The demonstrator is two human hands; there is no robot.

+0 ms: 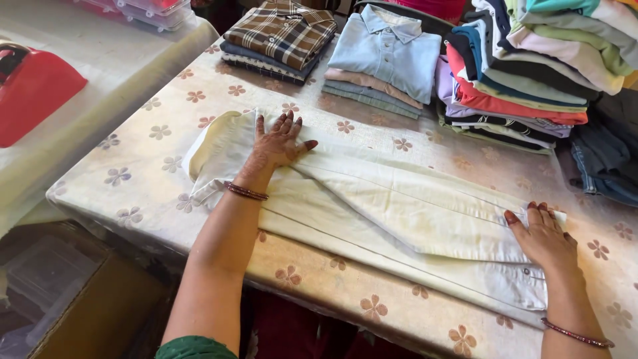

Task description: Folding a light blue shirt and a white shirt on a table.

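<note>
While your two hands press down flat, the cream shirt [399, 219] lies stretched long across the flowered table cover [146, 186], already folded narrow. Your left hand [279, 143] rests open near the collar end, fingers spread, gripping nothing. Your right hand [545, 236] sits on the hem end; its fingertips lie at the edge of the cloth, and I cannot tell if they pinch it or only press.

It looks like you are smoothing the shirt flat between folds. A next fold would likely need one end held down while the other end is lifted over, with the edges kept even.

Past the shirt stand three piles of folded clothes: a plaid shirt pile [279, 36], a light blue shirt pile [382, 56], and a tall mixed-colour pile [525, 66]. Dark jeans [608, 159] lie beside that one.

A red plastic thing [33, 90] sits on the next table. A clear plastic box [149, 10] at the top left holds something reddish. A brown cardboard box [100, 312] stands below the table; what it holds is hidden.
</note>
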